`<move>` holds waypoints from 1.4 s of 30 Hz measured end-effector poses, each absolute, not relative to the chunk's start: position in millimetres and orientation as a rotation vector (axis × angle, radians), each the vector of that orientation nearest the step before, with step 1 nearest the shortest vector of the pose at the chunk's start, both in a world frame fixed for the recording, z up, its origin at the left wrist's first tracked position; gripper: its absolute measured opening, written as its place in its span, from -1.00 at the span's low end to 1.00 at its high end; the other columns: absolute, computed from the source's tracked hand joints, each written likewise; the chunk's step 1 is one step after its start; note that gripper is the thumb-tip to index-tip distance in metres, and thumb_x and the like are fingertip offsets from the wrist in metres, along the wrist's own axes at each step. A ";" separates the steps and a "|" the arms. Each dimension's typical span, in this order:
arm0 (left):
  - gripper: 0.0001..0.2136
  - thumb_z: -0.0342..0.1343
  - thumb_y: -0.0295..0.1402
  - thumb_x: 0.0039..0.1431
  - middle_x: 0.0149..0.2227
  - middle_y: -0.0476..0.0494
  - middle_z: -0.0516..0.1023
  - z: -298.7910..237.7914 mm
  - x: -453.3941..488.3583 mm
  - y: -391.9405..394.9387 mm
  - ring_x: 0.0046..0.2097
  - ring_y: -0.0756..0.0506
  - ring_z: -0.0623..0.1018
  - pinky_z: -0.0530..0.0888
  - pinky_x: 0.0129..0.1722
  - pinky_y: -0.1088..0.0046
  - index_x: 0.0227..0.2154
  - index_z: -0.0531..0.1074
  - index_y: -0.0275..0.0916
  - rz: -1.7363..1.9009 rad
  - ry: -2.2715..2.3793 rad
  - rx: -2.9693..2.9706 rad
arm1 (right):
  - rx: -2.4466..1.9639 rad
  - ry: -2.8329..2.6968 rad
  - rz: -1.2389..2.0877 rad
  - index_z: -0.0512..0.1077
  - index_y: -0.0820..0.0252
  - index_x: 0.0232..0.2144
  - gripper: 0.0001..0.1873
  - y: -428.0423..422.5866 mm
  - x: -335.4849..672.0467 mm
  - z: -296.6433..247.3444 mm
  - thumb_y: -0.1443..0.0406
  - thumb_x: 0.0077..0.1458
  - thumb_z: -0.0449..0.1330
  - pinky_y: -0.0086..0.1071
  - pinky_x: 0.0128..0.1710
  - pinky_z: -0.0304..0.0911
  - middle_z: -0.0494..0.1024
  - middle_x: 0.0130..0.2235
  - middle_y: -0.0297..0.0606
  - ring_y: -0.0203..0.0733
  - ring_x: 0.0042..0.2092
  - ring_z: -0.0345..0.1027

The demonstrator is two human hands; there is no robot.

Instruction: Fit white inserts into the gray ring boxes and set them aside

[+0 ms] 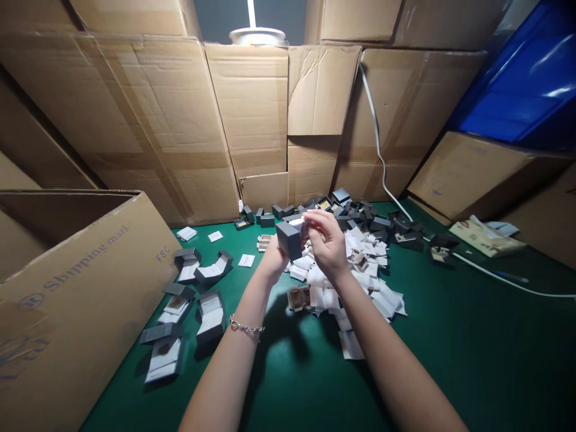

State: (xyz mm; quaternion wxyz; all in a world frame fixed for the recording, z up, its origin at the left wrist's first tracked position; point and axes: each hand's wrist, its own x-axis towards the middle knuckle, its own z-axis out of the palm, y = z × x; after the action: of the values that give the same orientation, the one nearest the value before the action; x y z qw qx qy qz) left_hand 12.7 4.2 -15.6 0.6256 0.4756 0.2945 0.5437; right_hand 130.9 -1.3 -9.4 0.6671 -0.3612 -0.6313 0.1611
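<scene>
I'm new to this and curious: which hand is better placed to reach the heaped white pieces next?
Probably the right hand: it appears nearer the heaped white pieces, while the left hand seems to support the dark box.

Held box (288, 240) was dark grey; paper pile (371, 264) right of it, mostly white; tabletop (450, 342) under it, plain green; cartons (153, 126) behind it, brown.

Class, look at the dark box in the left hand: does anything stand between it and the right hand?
Nothing visible does. The right hand is right at the dark box in the left hand; the white pieces lie below, on the green tabletop.
</scene>
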 end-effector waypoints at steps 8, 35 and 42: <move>-0.52 0.43 -0.35 -0.36 -0.30 -0.17 0.59 -3.6 7.1 -0.1 -0.16 -0.19 0.56 0.49 -0.14 0.31 -0.26 0.50 -0.32 1.165 0.689 1.061 | -0.887 -1.544 0.438 0.53 0.12 -0.36 -0.69 -2.4 145.4 -0.1 0.03 0.12 0.15 -0.24 -0.17 0.37 0.46 -0.15 -0.16 -0.10 -0.08 0.37; -0.68 0.29 -0.19 -0.14 -0.42 0.01 0.49 -18.4 14.4 7.5 -0.38 0.02 0.49 0.44 -0.37 0.53 -0.37 0.39 -0.26 1.340 0.763 0.773 | -1.138 -1.391 0.633 0.48 0.20 -0.32 -0.76 -13.2 121.1 -1.5 0.16 0.01 0.17 -0.27 -0.24 0.34 0.58 -0.32 -0.23 -0.16 -0.31 0.43; -0.68 0.35 -0.25 -0.20 -0.42 -0.01 0.52 -19.5 14.7 8.3 -0.36 0.00 0.51 0.43 -0.32 0.50 -0.41 0.40 -0.28 1.428 0.713 0.713 | -1.035 -1.547 0.730 0.35 0.13 -0.03 -0.62 -4.9 129.6 -8.0 0.11 0.16 0.05 -0.34 -0.37 0.34 0.54 -0.40 -0.32 -0.21 -0.40 0.41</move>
State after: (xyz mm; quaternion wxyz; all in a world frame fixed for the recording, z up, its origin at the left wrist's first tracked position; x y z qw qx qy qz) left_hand 14.7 8.3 -19.5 0.6419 0.3129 0.3127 0.6264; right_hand 129.6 -4.9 -8.0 0.5407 -0.4357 -0.6508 0.3071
